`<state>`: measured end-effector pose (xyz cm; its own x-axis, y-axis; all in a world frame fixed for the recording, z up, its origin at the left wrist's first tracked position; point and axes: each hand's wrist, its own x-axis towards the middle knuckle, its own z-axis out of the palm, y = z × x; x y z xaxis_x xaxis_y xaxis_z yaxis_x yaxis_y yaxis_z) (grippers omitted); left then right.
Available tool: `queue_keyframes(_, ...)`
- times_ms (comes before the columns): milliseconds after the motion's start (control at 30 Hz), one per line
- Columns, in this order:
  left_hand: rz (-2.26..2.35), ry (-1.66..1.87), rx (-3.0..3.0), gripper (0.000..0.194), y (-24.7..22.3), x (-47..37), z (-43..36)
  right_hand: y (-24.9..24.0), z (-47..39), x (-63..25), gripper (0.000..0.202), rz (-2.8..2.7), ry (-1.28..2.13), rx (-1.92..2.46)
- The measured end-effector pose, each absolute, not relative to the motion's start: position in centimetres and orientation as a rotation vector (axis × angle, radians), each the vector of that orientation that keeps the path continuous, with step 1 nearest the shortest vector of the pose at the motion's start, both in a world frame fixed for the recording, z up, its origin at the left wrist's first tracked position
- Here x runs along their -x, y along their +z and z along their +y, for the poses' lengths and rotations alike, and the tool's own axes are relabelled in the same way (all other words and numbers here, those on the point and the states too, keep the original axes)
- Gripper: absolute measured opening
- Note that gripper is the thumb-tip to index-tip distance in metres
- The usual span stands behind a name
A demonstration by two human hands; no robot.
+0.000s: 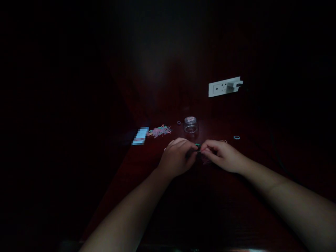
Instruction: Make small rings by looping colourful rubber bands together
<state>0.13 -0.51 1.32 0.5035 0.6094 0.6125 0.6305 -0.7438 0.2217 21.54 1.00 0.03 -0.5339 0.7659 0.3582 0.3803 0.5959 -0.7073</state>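
Observation:
My left hand point(179, 156) and my right hand point(223, 154) almost meet above the dark red table, fingertips pinched. A small thin item, perhaps a green band point(197, 145), shows at the left fingertips; its shape is too small to make out. Something tiny and reddish shows at the right fingertips. Below and between the hands lies a faint scatter of pinkish bands point(206, 160). Behind them stands a clear round jar point(191, 126) with its lid on. A pile of pink, purple and green bands point(160, 131) lies beyond my left hand.
A lit, pixelated phone-like rectangle point(140, 135) lies at the table's left edge. One blue band point(236, 137) is at the right, a small pale ring point(179, 122) left of the jar. A white wall socket point(222, 87) holds a plug. A dark cable runs down the right.

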Motion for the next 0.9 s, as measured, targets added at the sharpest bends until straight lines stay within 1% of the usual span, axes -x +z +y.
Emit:
queue_keyframes(133,-1.169,-1.030,2.723,0.017,1.42,-0.20,-0.62,0.07,0.94,-21.53,0.021,-2.147,0.758,0.910)
queue_keyframes(333,-1.168,-0.983,2.756,0.010,1.30,-0.35,-0.55,0.24,0.88,-21.44,0.022,-2.175,0.757,0.924)
queue_keyframes(900,-1.161,-0.977,2.761,0.014,1.38,-0.18,-0.52,0.34,0.91,-21.72,0.024,-2.202,0.680,0.939)
